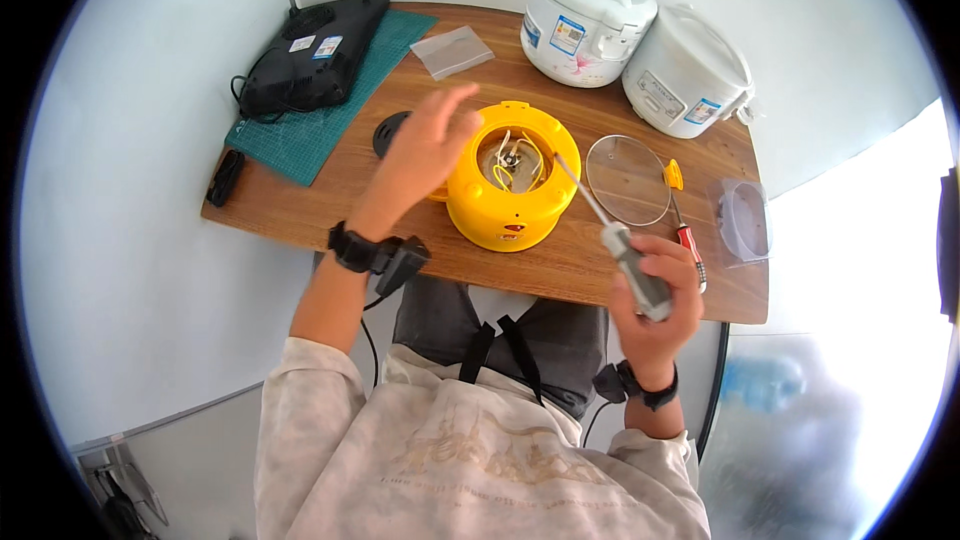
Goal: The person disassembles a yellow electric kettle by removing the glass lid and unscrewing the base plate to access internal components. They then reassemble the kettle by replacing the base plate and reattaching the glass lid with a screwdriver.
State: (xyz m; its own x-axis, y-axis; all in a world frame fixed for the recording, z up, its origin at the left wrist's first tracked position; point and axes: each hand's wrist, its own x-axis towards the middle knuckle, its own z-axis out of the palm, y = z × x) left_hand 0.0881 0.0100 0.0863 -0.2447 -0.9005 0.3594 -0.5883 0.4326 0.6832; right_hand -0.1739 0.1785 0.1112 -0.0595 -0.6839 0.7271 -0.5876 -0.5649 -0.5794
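Note:
A yellow appliance body [505,231] sits near the table's front edge, its round opening turned up. White and yellow wires [503,173] and a metal part show inside. My left hand [425,152] is over its left rim, fingers stretched out and holding nothing; whether it touches the rim I cannot tell. Beside that hand a black slotted round piece [388,132] is partly hidden. My right hand [665,295] is closed around the grey and white handle of a screwdriver [636,267]. Its shaft points up and left, with the tip by the right side of the yellow body.
Right of the body lie a glass lid [628,180], a yellow knob [673,175], a red-handled screwdriver [689,244] and a clear plastic container [743,222]. Two white rice cookers [590,25] stand behind. A black appliance [318,58] rests on a green mat [290,147], near a plastic bag [452,52].

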